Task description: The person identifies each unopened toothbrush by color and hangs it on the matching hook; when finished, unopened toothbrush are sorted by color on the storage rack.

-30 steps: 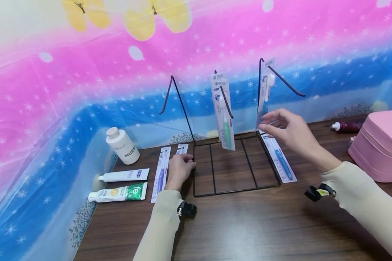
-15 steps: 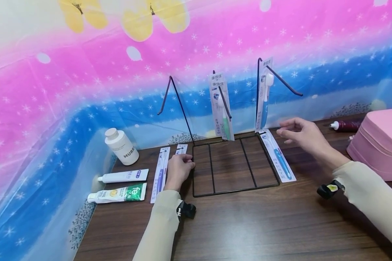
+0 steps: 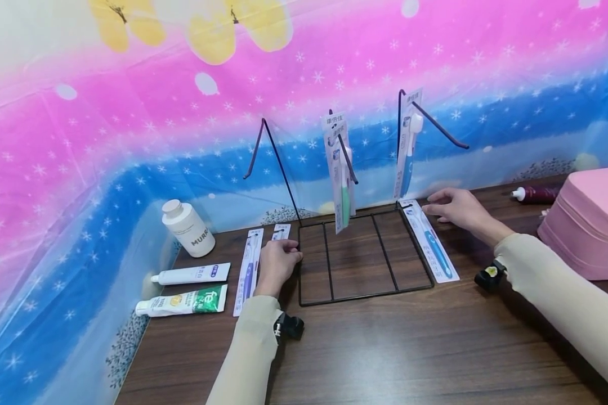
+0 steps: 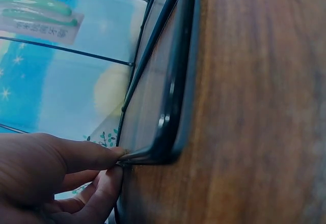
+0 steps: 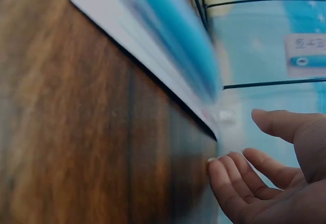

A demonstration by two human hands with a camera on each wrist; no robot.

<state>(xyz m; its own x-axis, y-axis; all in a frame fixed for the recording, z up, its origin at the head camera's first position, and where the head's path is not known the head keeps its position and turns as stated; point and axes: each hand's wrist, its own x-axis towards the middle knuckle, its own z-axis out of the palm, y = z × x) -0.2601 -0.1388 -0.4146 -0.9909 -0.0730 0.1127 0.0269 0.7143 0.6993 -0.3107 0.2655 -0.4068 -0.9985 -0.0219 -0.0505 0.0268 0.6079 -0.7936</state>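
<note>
My left hand (image 3: 278, 261) pinches the left side of a black wire display rack (image 3: 367, 296) between thumb and fingers, plain in the left wrist view. Two packaged toothbrushes with green (image 3: 345, 202) showing in front hang from the middle hook. A packaged blue toothbrush (image 3: 408, 163) hangs from the right hook; the left hook (image 3: 254, 152) bears nothing. My right hand (image 3: 458, 211) is by the upper end of another packaged blue toothbrush (image 3: 434, 247) lying beside the rack. Its fingers are parted and hold nothing; the right wrist view shows a gap between thumb and fingers.
Left of the rack lie a packaged purple toothbrush (image 3: 248, 273) and another packaged toothbrush (image 3: 281, 231), partly hidden by my left hand. Further left are two toothpaste tubes (image 3: 192, 274) and a white bottle (image 3: 188, 228). A pink case (image 3: 582, 225) and a dark red tube (image 3: 536, 195) stand right.
My right hand has drawn away from the hanging blue toothbrush and lowered toward the one on the table. The hanging green toothbrush has swung and turned. My left hand stays put.
</note>
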